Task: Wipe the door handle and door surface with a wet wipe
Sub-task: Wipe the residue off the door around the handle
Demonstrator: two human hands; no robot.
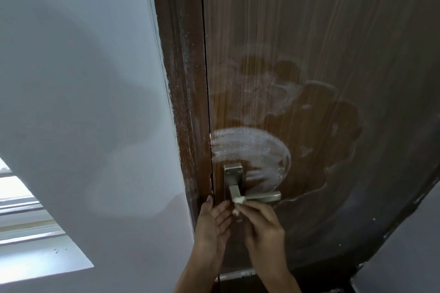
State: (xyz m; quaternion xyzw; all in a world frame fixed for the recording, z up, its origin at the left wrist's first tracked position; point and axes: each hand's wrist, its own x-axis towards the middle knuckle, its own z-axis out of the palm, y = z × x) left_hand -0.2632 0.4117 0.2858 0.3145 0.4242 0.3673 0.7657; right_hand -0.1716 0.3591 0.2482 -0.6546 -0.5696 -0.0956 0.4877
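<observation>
Both hands work at the lever. Right hand (263,223) pinches a balled wet wipe (238,200) in its curled fingertips and presses it onto the door handle (258,196), right at the neck where the lever bar meets the backplate (232,175). A second white bit of wipe shows just below, between the two hands. Left hand (214,220) has fingers fairly straight, lying against the door edge just left of the backplate; it holds nothing that I can see, looks like bracing.

Wipe: soft, limp, light, wet, wadded small. No stiffness of its own, so it goes where the fingertips push it. Likely to slip or unroll if the pinch loosens; best kept bunched under two or three fingertips, or wrapped round the bar.

Handle: brushed metal, rigid, square-edged lever, smooth and probably slick when wet. It should pivot down under load, so pressing hard may turn it; a hold on the free end of the bar would steady it. Judgement only.

Wooden door (309,78): flat brown laminate, hard, dusty, with whitish smear arcs (250,147) above the handle and a darker cleaned patch to the right. Wide open-palm strokes would suit it better than a fingertip pinch. Door frame (181,102) at left carries white paint specks, beside a pale wall (83,78).
</observation>
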